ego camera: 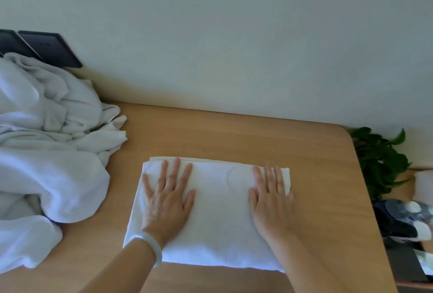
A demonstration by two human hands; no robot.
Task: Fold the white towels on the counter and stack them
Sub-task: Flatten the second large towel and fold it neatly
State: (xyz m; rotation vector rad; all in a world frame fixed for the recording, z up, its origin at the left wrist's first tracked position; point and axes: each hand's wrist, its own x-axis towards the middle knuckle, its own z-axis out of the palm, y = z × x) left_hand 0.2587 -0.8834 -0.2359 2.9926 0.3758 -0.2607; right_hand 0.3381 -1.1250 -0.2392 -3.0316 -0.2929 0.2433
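On the wooden surface (234, 133), near its front edge, a folded white towel (218, 217) lies flat as a neat rectangle, with layered edges showing along its far side. Both hands rest on top of it, palms down. Left hand (167, 201) presses the left part of the towel, fingers straight and spread; a pale bangle (150, 243) circles that wrist. Right hand (271, 201) presses the right part, fingers straight and close together, reaching almost to the towel's far right corner. Neither hand grasps anything; both lie released and flat. To the left, well apart from the folded towel, a heap of unfolded white towels (51, 152) sprawls against the wall. Behind the heap, dark wall plates (46, 46). Beyond the surface's right edge, a leafy green plant (379, 159) and some blurred items that cannot be made out.
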